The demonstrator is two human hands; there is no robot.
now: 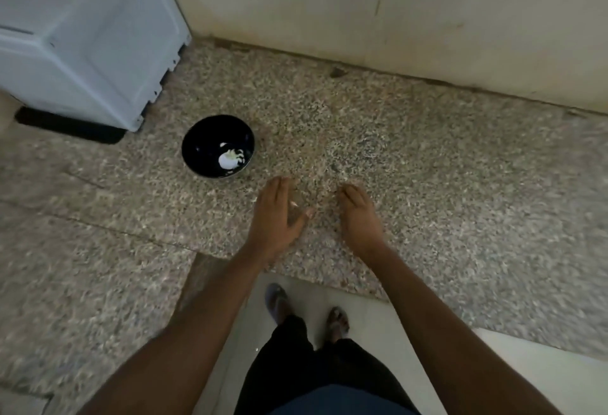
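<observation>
The left hand (276,214) lies palm down on the speckled stone tabletop (427,158), its grip spread: fingers straight and together, thumb out to the side, holding nothing. Just beside it the right hand (358,214) also rests on the stone. Its fingers seem bent down at the tips, though blur makes that hard to tell, and nothing shows in its grip. Both hands sit a little in from the tabletop's near edge, with bare stone between them.

To the left and farther in stands a black bowl (217,146), upright, apart from the left hand, with a white smear (230,159) at its bottom. Behind the bowl, in the far left corner, is a white appliance (85,36). A pale wall (362,3) runs along the far edge. Below the near edge, the person's sandalled feet (276,299) stand on a light floor (572,378).
</observation>
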